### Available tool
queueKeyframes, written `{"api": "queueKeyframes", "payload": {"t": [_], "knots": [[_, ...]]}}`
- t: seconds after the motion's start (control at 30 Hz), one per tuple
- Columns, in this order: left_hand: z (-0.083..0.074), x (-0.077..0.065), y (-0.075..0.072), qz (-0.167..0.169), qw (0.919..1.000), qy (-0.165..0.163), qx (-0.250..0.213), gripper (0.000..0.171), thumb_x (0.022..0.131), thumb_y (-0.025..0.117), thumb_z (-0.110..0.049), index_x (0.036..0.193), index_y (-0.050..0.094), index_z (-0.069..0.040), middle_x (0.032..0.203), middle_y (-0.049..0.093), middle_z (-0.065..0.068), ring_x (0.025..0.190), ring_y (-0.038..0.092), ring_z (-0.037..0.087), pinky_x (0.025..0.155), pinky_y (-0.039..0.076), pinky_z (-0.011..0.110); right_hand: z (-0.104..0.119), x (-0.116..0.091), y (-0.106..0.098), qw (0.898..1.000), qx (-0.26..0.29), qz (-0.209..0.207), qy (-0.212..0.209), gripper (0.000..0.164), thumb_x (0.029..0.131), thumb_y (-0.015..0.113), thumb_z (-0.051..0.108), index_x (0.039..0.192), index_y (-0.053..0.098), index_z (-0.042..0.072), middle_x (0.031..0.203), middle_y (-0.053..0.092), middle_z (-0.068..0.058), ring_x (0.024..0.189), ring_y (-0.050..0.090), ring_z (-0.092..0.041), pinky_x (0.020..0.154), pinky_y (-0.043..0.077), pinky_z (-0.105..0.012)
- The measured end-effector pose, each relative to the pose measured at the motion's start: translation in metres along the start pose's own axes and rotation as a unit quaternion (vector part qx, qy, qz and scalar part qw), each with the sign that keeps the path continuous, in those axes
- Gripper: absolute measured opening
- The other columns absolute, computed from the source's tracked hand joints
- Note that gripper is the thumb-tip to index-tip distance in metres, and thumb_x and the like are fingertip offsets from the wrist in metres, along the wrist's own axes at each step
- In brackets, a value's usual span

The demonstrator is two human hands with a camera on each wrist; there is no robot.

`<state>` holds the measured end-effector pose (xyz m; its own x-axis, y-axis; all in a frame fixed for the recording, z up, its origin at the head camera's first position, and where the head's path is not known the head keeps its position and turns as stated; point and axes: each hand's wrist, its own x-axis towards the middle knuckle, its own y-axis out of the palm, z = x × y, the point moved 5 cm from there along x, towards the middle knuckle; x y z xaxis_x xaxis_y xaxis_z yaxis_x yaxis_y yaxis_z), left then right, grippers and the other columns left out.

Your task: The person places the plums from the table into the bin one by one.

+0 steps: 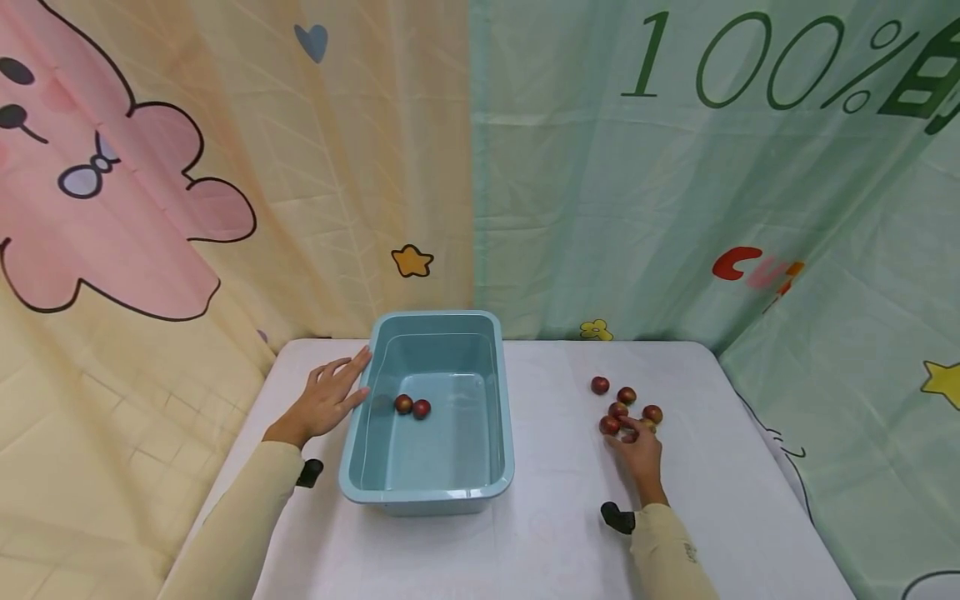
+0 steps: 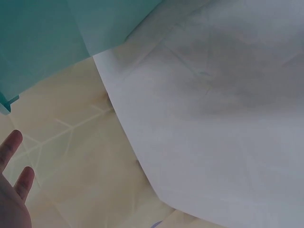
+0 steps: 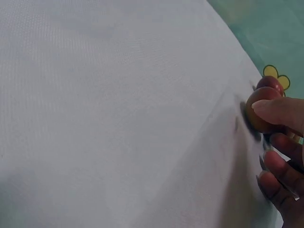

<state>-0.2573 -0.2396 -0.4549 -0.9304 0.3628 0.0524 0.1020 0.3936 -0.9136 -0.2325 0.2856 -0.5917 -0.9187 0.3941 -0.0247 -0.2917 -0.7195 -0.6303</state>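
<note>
Red fruits (image 1: 618, 410) are sitting bunched on the desk (image 1: 555, 500), two in the tub (image 1: 450, 450). Right hand (image 1: 639, 454) is touching one, can't tell if pinching; left hand (image 1: 327, 400), fingers extended, is steadying the tub. Risk: fingers bumping neighbours, sending them rolling.

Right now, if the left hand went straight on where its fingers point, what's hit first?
Probably the left rim of the blue tub. The left hand looks right beside it in the head view; depth leaves contact unclear.

Tub (image 1: 442, 454) between left hand (image 1: 324, 400) and right hand (image 1: 641, 452)
Two fruits (image 1: 422, 409) lie inside it; more fruits (image 1: 627, 395) sit on the table (image 1: 555, 475), at and beyond the right hand.
</note>
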Motion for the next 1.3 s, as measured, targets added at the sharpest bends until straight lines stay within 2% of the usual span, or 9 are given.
{"api": "queueKeyframes", "payload": {"t": [0.13,0.23,0.37,0.53,0.9,1.07,1.17,1.3], "knots": [[0.001,0.0,0.001,0.0,1.0,0.0,0.002,0.069,0.099,0.04,-0.043,0.156,0.012,-0.014,0.16,0.016,0.011,0.141,0.017,0.043,0.111,0.004,0.062,0.002,0.001,0.008,1.0,0.009,0.02,0.015,0.051,0.084,0.074,0.011,0.129,0.055,-0.001,0.115,0.057,-0.022,0.088,0.05,-0.029,0.069,0.042,-0.03],[0.001,-0.001,0.001,0.0,1.0,0.001,0.002,0.069,0.1,0.04,-0.043,0.156,0.012,-0.014,0.16,0.015,0.011,0.141,0.016,0.043,0.111,0.004,0.062,0.006,0.003,0.013,0.999,0.017,0.033,0.009,0.052,0.084,0.075,0.013,0.131,0.054,0.0,0.121,0.056,-0.022,0.092,0.048,-0.03,0.073,0.042,-0.032],[0.0,-0.001,0.001,-0.001,1.0,0.001,0.001,0.068,0.1,0.039,-0.043,0.156,0.012,-0.014,0.16,0.015,0.011,0.141,0.016,0.042,0.111,0.004,0.062,0.012,0.007,0.02,0.999,0.03,0.045,-0.004,0.05,0.085,0.074,0.012,0.13,0.055,0.0,0.128,0.054,-0.023,0.106,0.047,-0.035,0.089,0.044,-0.044],[-0.001,-0.001,0.001,0.001,1.0,0.002,-0.004,0.068,0.1,0.041,-0.04,0.156,0.012,-0.013,0.16,0.016,0.011,0.141,0.016,0.042,0.111,0.004,0.062,0.013,0.007,0.026,0.998,0.035,0.056,-0.002,0.046,0.085,0.072,0.009,0.127,0.055,0.0,0.128,0.052,-0.026,0.119,0.044,-0.039,0.104,0.036,-0.054],[0.0,-0.001,0.001,-0.004,1.0,0.0,0.003,0.069,0.099,0.041,-0.042,0.156,0.012,-0.015,0.16,0.016,0.011,0.141,0.017,0.043,0.11,0.004,0.062,0.012,0.01,0.03,0.998,0.035,0.06,-0.006,0.045,0.086,0.072,0.01,0.127,0.056,0.001,0.129,0.053,-0.026,0.118,0.045,-0.039,0.103,0.037,-0.053],[-0.001,-0.001,-0.001,-0.011,0.9998,0.018,0.0,0.067,0.1,0.042,-0.038,0.155,0.016,-0.009,0.159,0.019,0.014,0.14,0.019,0.041,0.108,0.007,0.062,0.013,0.01,0.03,0.998,0.033,0.058,-0.004,0.045,0.086,0.072,0.011,0.128,0.057,0.002,0.126,0.053,-0.025,0.113,0.046,-0.037,0.098,0.039,-0.051],[-0.002,-0.001,-0.002,-0.012,0.9995,0.03,-0.001,0.065,0.101,0.042,-0.035,0.154,0.017,-0.006,0.158,0.021,0.016,0.139,0.02,0.041,0.107,0.009,0.062,0.012,0.01,0.031,0.998,0.029,0.061,0.001,0.044,0.087,0.071,0.012,0.128,0.056,0.002,0.126,0.053,-0.025,0.114,0.045,-0.037,0.1,0.038,-0.052],[-0.003,-0.001,-0.002,-0.01,0.9995,0.029,-0.002,0.065,0.101,0.042,-0.036,0.154,0.018,-0.007,0.158,0.021,0.016,0.139,0.02,0.041,0.107,0.009,0.062,0.011,0.009,0.031,0.998,0.032,0.063,0.001,0.044,0.087,0.071,0.012,0.127,0.057,0.002,0.127,0.053,-0.025,0.116,0.045,-0.038,0.101,0.037,-0.053]]}}
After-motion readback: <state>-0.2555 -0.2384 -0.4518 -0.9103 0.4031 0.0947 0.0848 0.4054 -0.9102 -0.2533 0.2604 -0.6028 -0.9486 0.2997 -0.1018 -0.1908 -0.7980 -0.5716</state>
